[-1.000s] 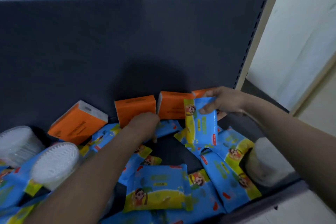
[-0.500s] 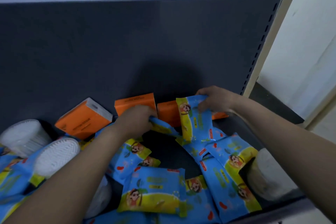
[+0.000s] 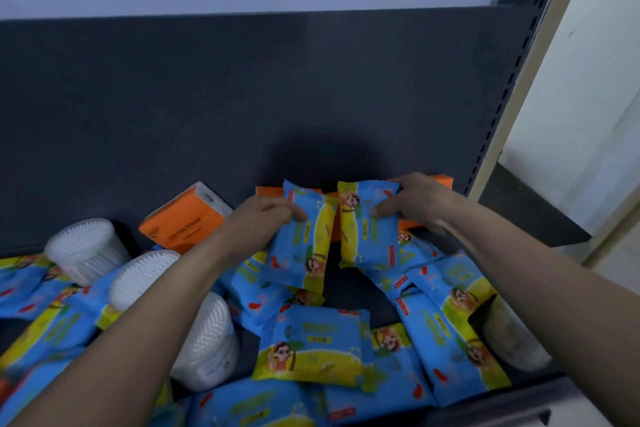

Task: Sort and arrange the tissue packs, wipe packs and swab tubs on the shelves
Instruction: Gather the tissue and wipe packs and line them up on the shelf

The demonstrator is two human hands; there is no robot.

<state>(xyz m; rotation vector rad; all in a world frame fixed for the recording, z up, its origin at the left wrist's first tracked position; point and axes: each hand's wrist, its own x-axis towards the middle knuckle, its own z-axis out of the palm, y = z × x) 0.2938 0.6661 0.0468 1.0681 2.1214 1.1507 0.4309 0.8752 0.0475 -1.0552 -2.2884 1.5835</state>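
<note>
Dark shelf deck (image 3: 353,295) under a grey back panel (image 3: 207,107). Held upright near the back, side by side and just apart: left wipe pack (image 3: 301,246), gripped at its upper edge by curled left hand (image 3: 263,222); right wipe pack (image 3: 367,229), pinched near its top by right hand (image 3: 420,203). Behind these, orange tissue packs (image 3: 187,218). Around and in front, loose wipe packs (image 3: 311,343); swab tubs (image 3: 83,246) lying left and far right.
</note>
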